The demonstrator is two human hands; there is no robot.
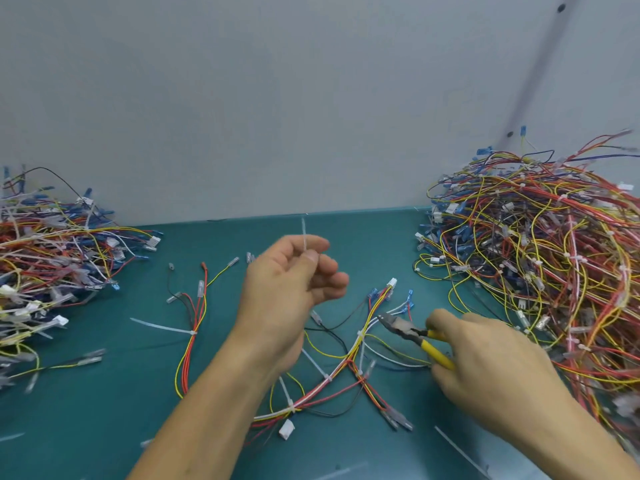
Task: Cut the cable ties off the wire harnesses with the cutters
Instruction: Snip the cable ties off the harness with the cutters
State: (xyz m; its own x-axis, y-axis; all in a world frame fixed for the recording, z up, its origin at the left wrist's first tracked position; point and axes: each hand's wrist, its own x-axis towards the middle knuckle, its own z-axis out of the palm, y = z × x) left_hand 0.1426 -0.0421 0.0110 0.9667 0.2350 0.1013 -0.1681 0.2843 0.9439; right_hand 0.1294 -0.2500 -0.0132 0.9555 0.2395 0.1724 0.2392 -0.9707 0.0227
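My left hand point(291, 282) is raised over the middle of the table and pinches a thin white cable tie point(304, 233) that stands upright between thumb and fingers. My right hand point(485, 355) grips the yellow-handled cutters point(412, 332); their dark jaws point left, close to a white tie point(360, 336) on the wire harness point(332, 375). That harness of red, yellow and white wires lies flat on the table with several white ties around it. A second harness point(194, 334) lies to the left, also with a tie on it.
A big heap of tied harnesses point(540, 265) fills the right side; another heap point(52, 265) lies at the left edge. The teal table point(104, 427) ends at a grey wall point(277, 98). Loose white ties point(457, 452) lie near the front.
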